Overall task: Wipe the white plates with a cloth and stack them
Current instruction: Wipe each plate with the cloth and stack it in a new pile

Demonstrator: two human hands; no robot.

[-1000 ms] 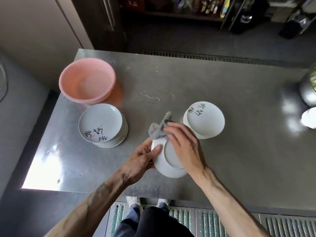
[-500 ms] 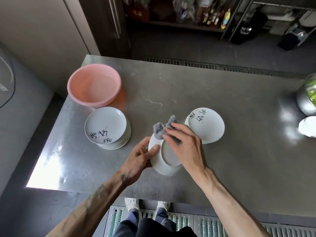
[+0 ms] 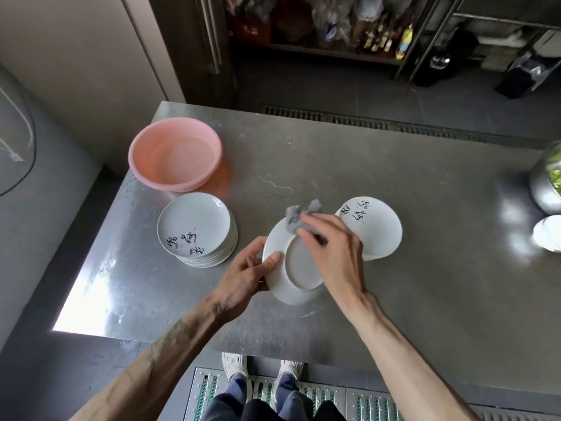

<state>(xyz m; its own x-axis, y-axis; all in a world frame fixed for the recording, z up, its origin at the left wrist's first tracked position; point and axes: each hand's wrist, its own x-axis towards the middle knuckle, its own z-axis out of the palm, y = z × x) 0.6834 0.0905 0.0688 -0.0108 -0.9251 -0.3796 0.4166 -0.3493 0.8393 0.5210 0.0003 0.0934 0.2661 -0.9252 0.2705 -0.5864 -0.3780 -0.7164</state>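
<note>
Above the steel table (image 3: 394, 299), the left hand (image 3: 243, 275) grips an upturned white plate (image 3: 291, 268) by its rim while the right hand (image 3: 337, 256) presses a soft grey cloth (image 3: 299, 218) to it. Glazed and probably slippery and fragile, it seems safest held at the rim, between the two plate stacks (image 3: 197, 229).

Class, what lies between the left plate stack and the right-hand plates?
Head view: an upturned plate, held by the left hand, with the right hand holding a grey cloth against it.
</note>
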